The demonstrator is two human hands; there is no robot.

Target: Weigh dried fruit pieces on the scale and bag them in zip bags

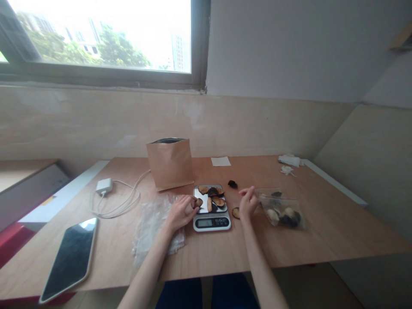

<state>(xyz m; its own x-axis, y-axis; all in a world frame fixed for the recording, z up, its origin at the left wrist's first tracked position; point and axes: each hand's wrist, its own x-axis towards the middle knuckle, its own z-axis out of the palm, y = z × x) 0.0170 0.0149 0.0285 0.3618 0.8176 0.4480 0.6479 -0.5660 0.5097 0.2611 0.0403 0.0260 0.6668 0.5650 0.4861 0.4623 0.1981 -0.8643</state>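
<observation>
- The left hand (180,212) sits at the near left edge of the scale's platform, fingers curled together, with the tips against a thin brown dried slice with a dark rind (199,202); from here I can't tell whether they are gripping it or only touching it
- The right hand (248,204) is raised just off the table to the right of the scale, its thumb and forefinger drawn close together, with nothing visible between them
- A flat silver-and-white digital kitchen scale (211,225) with a small dark display stands between the two hands, and a heap of brown, dark-edged dried slices (212,198) lies on its metal platform
- One loose brown dried slice (236,212) lies on the table just below the right fingertips, and a blackened dried piece (232,184) lies farther up, apart from the scale
- To the right, a clear zip-top plastic bag (281,210) holding pale and dark pieces lies near the right hand
- Under the left wrist lies a crumpled clear plastic bag (157,227)
- Behind the scale stands an upright brown kraft-paper pouch (170,164) with a dark lining, on a light wooden table (112,253)
- Farther left are a white charger with its coiled cable (104,186) and a black-screened tablet in a cream case (69,259)
</observation>
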